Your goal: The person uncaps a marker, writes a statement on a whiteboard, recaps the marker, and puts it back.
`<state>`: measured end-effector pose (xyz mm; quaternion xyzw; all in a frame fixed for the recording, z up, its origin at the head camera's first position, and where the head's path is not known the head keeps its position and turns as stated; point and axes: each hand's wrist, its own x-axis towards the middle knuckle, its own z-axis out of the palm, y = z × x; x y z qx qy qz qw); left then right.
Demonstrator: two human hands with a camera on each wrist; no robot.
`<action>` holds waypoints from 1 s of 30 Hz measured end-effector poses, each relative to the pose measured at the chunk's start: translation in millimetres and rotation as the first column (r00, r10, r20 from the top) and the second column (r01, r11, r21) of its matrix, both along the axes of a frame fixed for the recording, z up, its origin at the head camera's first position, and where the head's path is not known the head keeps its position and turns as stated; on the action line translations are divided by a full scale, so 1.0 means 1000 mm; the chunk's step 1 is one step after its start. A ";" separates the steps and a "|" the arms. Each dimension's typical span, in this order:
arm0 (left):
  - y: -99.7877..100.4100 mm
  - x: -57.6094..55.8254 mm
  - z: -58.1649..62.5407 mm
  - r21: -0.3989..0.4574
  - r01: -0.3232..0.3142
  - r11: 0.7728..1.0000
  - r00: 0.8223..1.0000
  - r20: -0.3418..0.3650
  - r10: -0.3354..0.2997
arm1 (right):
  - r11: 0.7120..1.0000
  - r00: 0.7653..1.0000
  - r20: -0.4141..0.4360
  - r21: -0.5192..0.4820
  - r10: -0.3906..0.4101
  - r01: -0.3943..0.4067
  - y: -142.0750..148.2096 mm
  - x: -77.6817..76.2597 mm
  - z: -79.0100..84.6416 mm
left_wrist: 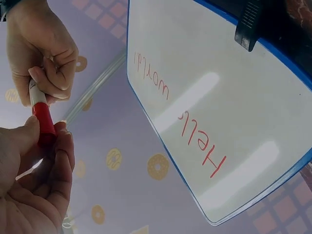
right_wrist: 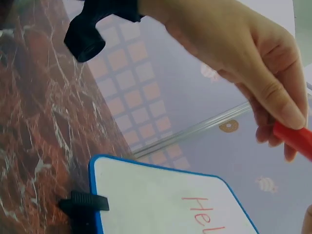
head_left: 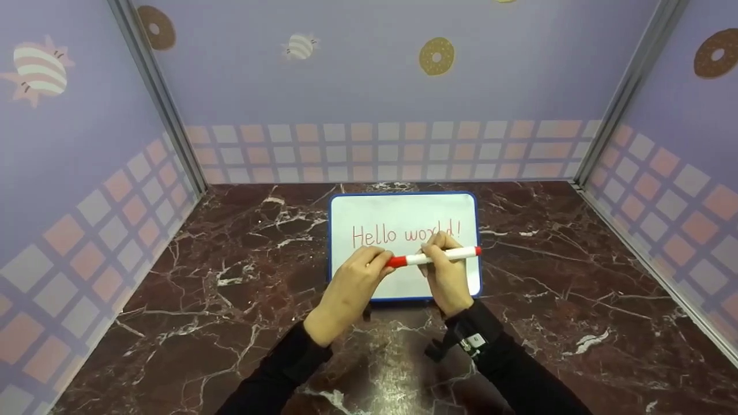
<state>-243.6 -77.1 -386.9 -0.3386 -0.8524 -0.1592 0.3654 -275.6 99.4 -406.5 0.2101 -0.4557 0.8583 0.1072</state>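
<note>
A white-barrelled marker [head_left: 463,253] with a red cap [head_left: 397,261] is held level above a blue-framed whiteboard [head_left: 398,210]. My left hand [head_left: 354,276] pinches the red cap between thumb and fingers. Around the white barrel curl the fingers of my right hand [head_left: 447,276]. The left wrist view shows both hands close together, the cap [left_wrist: 44,122] on the pen's end and its tip out of sight. "Hello world!" is written in red on the board. In the right wrist view, the left hand [right_wrist: 234,53] grips the cap [right_wrist: 295,139].
The board is on a dark red marbled table [head_left: 259,259], with a black clip [left_wrist: 249,24] at its edge. Patterned purple panels [head_left: 369,86] enclose the back and sides, joined by metal corner strips [head_left: 628,92]. A black wrist-worn camera [right_wrist: 87,41] hangs from the left wrist.
</note>
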 end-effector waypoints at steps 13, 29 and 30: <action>-0.008 -0.015 -0.008 0.060 0.019 0.998 0.999 0.026 -0.021 | 0.986 0.994 0.024 0.129 0.103 -0.105 0.011 -0.017 -0.008; -0.025 -0.032 -0.011 0.026 -0.110 0.994 0.987 -0.117 0.112 | 0.364 0.421 -0.859 0.308 -0.290 0.879 0.029 -0.036 -0.010; -0.025 -0.032 -0.011 0.021 -0.113 0.993 0.986 -0.122 0.115 | 0.314 0.366 -0.896 0.282 -0.252 0.907 0.027 -0.035 -0.011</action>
